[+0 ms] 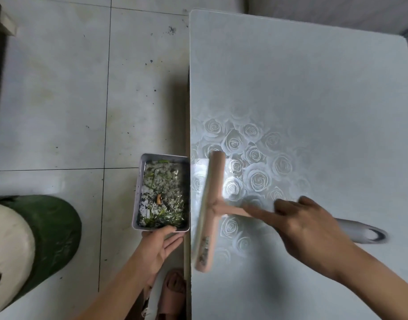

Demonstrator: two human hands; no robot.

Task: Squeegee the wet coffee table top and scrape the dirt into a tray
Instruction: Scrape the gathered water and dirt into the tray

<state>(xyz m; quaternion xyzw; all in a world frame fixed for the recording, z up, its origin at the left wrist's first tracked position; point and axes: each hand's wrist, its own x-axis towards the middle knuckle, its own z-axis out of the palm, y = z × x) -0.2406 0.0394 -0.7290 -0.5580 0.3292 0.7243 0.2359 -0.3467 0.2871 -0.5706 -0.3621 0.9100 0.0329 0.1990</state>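
The left grip clasps the near rim of the tray. The tray runs away from it, long axis near-to-far, just beside the counter edge. The right grip wraps the handle of the squeegee, forefinger laid along it. The handle points left from this grip toward the tray; the blade lies crosswise, parallel to the edge, just short of it.
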